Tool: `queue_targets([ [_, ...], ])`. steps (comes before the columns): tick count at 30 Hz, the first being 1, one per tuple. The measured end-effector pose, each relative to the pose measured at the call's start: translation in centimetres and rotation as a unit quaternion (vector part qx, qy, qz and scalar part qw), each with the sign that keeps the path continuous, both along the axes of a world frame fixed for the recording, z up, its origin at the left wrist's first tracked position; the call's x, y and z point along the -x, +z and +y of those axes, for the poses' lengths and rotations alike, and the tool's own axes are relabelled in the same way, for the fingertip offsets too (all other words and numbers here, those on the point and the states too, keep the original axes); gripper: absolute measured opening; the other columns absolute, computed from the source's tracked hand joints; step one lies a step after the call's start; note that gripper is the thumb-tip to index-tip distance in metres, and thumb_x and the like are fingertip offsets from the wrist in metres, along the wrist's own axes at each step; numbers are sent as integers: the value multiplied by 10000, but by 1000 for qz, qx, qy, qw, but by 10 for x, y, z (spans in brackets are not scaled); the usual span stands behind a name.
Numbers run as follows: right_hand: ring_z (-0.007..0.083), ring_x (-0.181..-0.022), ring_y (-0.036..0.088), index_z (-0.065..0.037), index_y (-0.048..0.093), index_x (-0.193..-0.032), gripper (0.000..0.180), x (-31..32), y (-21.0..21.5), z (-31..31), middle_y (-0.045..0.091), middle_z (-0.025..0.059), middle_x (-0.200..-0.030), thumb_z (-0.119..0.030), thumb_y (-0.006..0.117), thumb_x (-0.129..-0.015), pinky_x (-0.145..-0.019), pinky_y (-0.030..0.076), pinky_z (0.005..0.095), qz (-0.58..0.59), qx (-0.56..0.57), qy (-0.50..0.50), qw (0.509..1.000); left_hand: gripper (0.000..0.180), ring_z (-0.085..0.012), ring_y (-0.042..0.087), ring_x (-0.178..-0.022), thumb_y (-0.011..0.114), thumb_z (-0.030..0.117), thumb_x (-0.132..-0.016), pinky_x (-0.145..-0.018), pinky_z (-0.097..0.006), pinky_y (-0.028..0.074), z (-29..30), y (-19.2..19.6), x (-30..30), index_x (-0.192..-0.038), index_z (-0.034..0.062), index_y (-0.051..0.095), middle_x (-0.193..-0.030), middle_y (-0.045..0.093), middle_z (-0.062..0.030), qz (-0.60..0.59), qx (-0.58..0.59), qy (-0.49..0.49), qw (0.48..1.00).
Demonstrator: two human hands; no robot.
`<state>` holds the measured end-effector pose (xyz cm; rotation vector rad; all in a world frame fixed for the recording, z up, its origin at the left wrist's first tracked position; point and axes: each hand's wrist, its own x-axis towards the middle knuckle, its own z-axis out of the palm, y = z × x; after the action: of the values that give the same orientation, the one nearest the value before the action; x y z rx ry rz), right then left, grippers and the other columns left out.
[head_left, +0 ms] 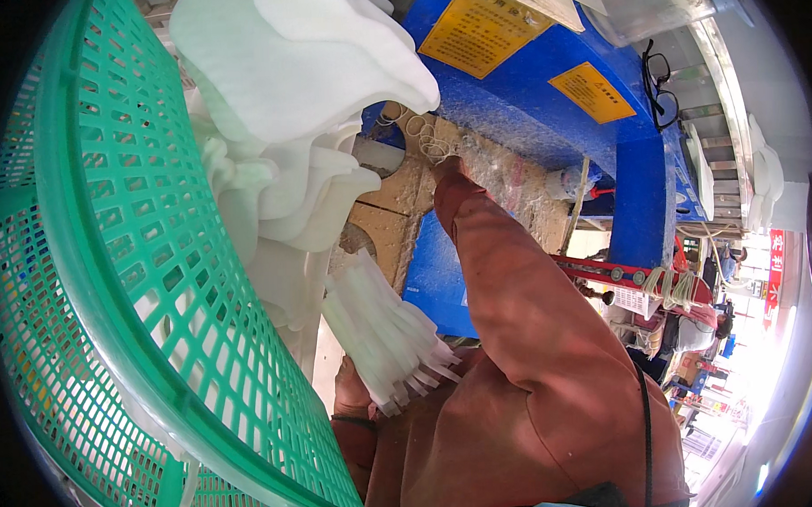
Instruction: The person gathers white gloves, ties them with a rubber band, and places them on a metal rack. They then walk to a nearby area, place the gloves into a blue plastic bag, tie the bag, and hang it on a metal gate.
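Note:
My left hand (350, 389) is low in the middle, partly covered by a bundle of thin white strips (382, 330). It grips the bundle from behind near its lower end, and the strip ends fan out toward my body. My right arm, in a reddish-brown sleeve, stretches forward. At its end my right hand (447, 168) is beside loose pale loops of string or rubber band (432, 143) on a dusty tan surface (395, 200). The fingers of that hand are mostly hidden by the sleeve and the angle.
A green perforated plastic basket (111, 264) fills the left side. White, soft-looking curved sheets (301, 60) pile up beside it. Ahead stands a dusty blue machine frame (544, 97) with yellow labels. Black-framed glasses (660, 88) hang at its right. A blue panel (434, 275) lies below my forearm.

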<state>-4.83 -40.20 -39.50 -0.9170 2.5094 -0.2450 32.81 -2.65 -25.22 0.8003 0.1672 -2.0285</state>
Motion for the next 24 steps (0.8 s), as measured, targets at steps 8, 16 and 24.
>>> queue_targets([
  [8, 384, -952, 727, -39, 771, -939, 402, -12, 18, 9, 745, 221, -950, -399, 787, -762, -807, 559, 483, 11, 9, 21, 1000, 900, -323, 585, -1201, 613, 718, -878, -998, -477, 495, -9, 12, 6, -1469, 55, 467, -1372, 591, -128, -34, -29, -6, 999],
  [16, 371, -909, 732, -63, 761, -909, 338, -22, 52, 45, 747, 196, -899, -375, 710, -789, -788, 559, 465, -1, 138, -25, 990, 702, -296, 580, -1204, 431, 579, -1031, -1024, -429, 472, -11, 18, -3, -1440, 9, 469, -1359, 586, -165, -78, 9, -44, 996],
  [24, 418, -942, 713, -83, 769, -950, 309, -21, 42, 18, 738, 213, -1001, -346, 659, -830, -799, 561, 494, 40, 109, 64, 991, 739, -288, 556, -1236, 466, 601, -1017, -1049, -427, 450, -16, 30, 1, -1479, 25, 434, -1397, 559, -149, -117, -20, -57, 991],
])
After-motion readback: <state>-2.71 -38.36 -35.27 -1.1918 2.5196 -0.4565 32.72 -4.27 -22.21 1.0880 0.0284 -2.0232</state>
